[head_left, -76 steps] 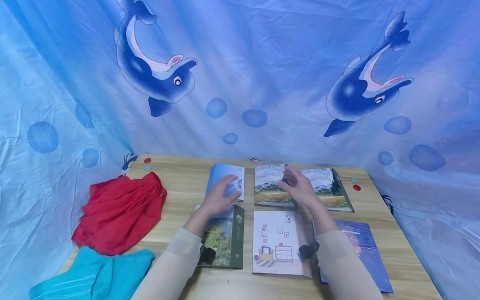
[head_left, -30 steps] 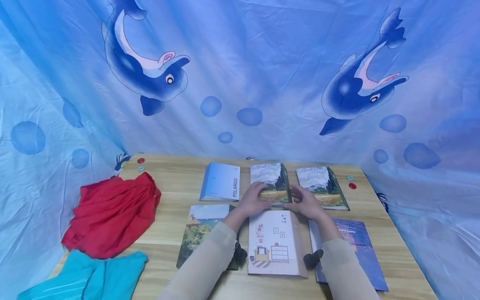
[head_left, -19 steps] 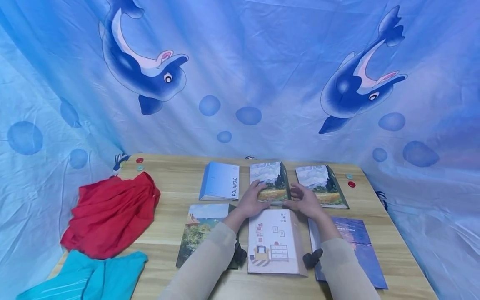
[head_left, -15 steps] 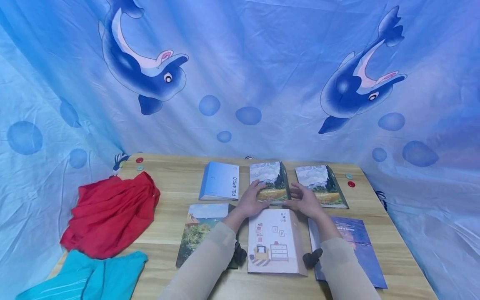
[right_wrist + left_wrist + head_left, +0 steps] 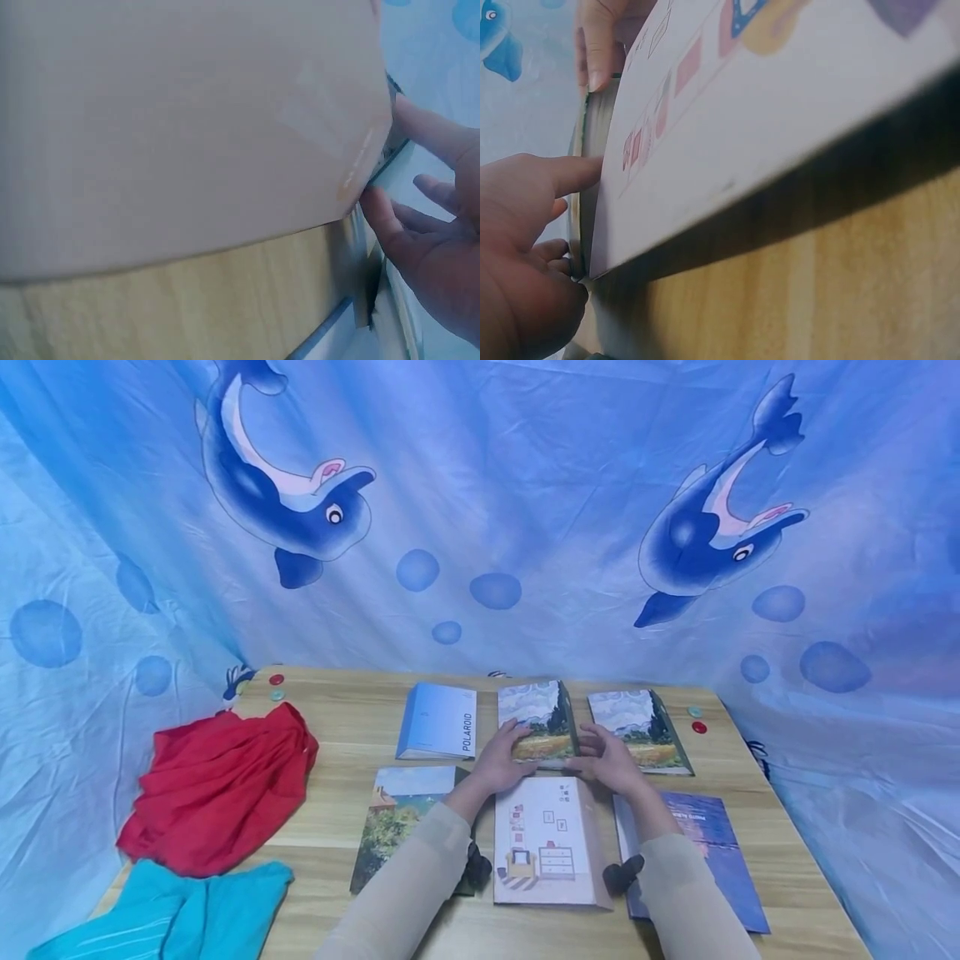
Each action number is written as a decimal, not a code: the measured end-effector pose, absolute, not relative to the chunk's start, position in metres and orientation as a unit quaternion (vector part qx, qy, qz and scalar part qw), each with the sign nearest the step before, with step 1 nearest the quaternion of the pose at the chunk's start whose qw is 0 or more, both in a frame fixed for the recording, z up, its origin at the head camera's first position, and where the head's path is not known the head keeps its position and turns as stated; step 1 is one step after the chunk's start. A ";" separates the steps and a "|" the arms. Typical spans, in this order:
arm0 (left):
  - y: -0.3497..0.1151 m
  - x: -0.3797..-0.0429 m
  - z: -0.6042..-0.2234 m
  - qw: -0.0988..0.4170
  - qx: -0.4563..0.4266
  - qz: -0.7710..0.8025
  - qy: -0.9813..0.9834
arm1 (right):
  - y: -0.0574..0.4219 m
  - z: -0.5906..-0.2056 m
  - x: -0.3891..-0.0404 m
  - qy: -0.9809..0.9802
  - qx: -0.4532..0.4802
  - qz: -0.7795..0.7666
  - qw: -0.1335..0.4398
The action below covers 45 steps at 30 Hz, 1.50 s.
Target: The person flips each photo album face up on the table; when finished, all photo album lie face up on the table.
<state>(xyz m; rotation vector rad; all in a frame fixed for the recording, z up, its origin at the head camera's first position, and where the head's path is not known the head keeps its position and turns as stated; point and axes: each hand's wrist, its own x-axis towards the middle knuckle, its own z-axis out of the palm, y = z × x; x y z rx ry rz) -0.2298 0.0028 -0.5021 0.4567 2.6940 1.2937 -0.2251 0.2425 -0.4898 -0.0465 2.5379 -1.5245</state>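
Observation:
In the head view, a photo album (image 5: 536, 714) with a painted wheat-field landscape on its cover lies at the back middle of the table. My left hand (image 5: 504, 762) grips its near-left part, with the thumb along the near edge. At the near-right corner, by the dark green spine, my right hand (image 5: 611, 764) holds the same album with thumb and curled fingers. Between my forearms lies a white album (image 5: 543, 843) with a drawn room on it. The left wrist view shows my left thumb (image 5: 577, 174) against the page edges; the right wrist view shows my right hand (image 5: 435, 202) at the corner.
A blue POLAROID album (image 5: 438, 722) and a matching landscape album (image 5: 637, 731) flank the held one. Nearer lie a garden-picture album (image 5: 393, 827) and a purple photo album (image 5: 720, 860). Red cloth (image 5: 225, 789) and turquoise cloth (image 5: 172, 910) lie at left.
Both hands have come down from above the back row onto the middle landscape album; the left hand moved right from the POLAROID album. Over the last second they have stayed nearly still.

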 end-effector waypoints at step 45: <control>0.023 -0.218 -0.490 0.091 0.141 0.561 0.811 | 0.231 -0.455 -0.217 0.797 -0.069 -0.600 0.005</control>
